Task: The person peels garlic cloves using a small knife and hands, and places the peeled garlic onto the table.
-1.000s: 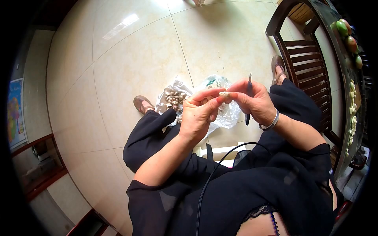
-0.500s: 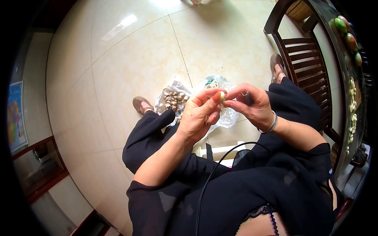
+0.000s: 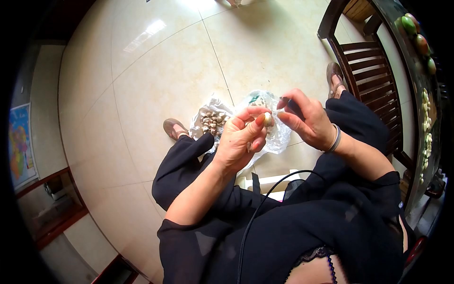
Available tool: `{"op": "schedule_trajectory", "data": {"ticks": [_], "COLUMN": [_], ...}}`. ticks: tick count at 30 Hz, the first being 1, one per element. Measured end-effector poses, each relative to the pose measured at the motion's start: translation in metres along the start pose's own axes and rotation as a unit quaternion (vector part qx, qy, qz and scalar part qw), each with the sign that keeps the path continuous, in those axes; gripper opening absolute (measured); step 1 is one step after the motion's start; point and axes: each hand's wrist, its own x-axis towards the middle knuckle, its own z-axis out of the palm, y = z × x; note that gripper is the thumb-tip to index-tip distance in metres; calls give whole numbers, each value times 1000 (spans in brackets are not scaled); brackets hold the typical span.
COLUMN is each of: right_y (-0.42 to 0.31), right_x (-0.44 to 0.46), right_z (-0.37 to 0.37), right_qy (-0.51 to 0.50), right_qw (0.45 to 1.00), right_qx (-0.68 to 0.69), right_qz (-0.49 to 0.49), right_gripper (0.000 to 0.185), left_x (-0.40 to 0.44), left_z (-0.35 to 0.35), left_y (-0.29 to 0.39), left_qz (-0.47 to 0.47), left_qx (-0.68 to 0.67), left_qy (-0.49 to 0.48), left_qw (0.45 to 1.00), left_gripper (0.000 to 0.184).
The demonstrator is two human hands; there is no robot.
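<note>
Person's bare L hand (image 3: 240, 137) grips: thumb & forefinger pinch a small, rounded, off-white clove-like piece (image 3: 268, 119) at that hand's 2 o'clock. Bare R hand (image 3: 309, 122), at the piece's 3 o'clock, is just apart from it, thumb & forefinger parted. A dark obj. (image 3: 294, 109) shows w/in R hand, mostly hidden; can't tell if gripped. Silver-grey wristband (image 3: 336, 138) at R hand's 4 o'clock.

Out from L hand, 10 o'clock: pile of small brown-&-white lumps (image 3: 213, 122) on a crumpled white plastic bag (image 3: 213, 103). 3 o'clock, lower down: thin clear plastic bag (image 3: 281, 142). Farther, 2 o'clock: dark brown slatted wooden chair (image 3: 364, 54), beside a long dark table (image 3: 418, 83) w/ oval green-&-red fruit (image 3: 421, 45). Far 3 o'clock, same table: row of pale clove-like bits (image 3: 427, 125).
</note>
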Motion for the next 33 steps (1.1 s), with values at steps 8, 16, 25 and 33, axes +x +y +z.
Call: {"op": "schedule_trajectory", "data": {"ticks": [8, 16, 25, 33], "right_y": [-1, 1, 0, 0], "right_x": [0, 0, 0, 0], "right_z": [0, 0, 0, 0], "right_qy": [-57, -55, -63, -68], "right_qw": [987, 984, 982, 979], "right_qx": [-132, -154, -157, -166], "right_qz": [-65, -76, -84, -99], "right_gripper": [30, 31, 32, 33], "left_x": [1, 1, 2, 1], "left_z": [-3, -4, -4, -2], "left_y": [1, 1, 5, 10], "left_qz": [31, 42, 81, 100], "left_qx": [36, 52, 104, 150], "left_qy": [-27, -34, -43, -54], "left_qw": [999, 997, 990, 982], "left_gripper": [20, 19, 16, 12]}}
